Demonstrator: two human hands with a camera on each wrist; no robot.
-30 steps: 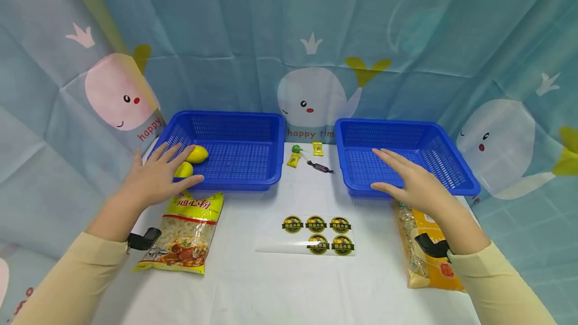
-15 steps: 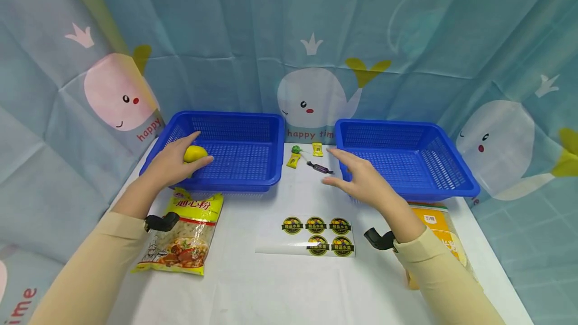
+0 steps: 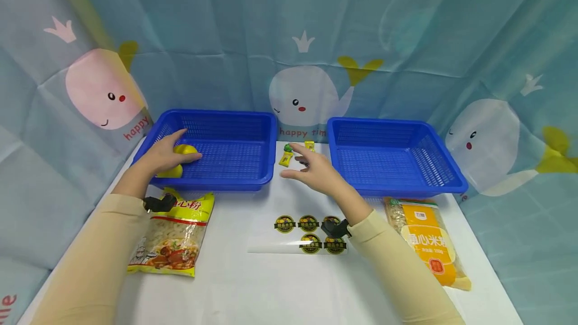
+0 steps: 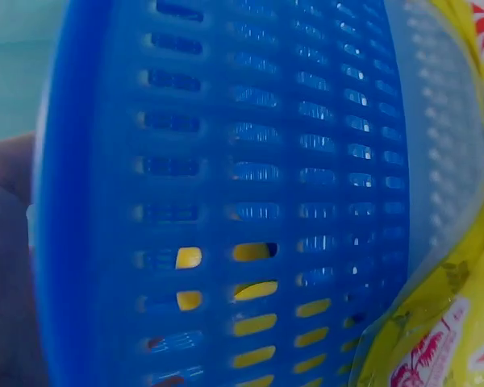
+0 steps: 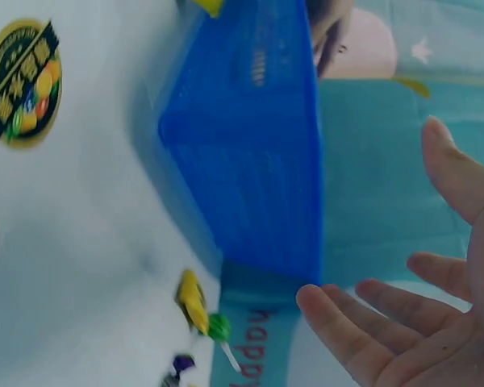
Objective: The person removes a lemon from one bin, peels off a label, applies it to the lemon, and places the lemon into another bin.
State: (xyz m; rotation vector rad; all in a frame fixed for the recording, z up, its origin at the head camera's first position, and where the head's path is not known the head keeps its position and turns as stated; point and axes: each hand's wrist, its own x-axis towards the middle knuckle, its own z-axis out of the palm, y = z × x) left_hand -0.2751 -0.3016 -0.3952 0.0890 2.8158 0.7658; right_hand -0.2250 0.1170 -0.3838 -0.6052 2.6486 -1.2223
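Note:
My left hand (image 3: 163, 154) reaches into the left blue basket (image 3: 226, 184), its thumb and forefinger spread on either side of a yellow lemon (image 3: 185, 149). Whether they touch it, I cannot tell. A second lemon (image 3: 173, 172) lies just below that hand; yellow also shows through the basket slots in the left wrist view. My right hand (image 3: 319, 170) hovers over the candies between the baskets, fingers extended and holding nothing. Near its fingertips are a green lollipop (image 3: 288, 148) and two yellow-wrapped candies (image 3: 286, 158). A purple-wrapped candy (image 5: 177, 367) is mostly hidden by the hand in the head view.
Another blue basket (image 3: 397, 189) stands at the right. Bags of pasta lie in front: a yellow one (image 3: 176, 239) at left, an orange one (image 3: 426, 242) at right. A sheet of round stickers (image 3: 284, 223) lies mid-table. A curtain (image 3: 235, 24) hangs behind.
My right hand has moved left from over the right basket to the candies. My left hand has lowered into the left basket beside the lemons. The view has shifted slightly.

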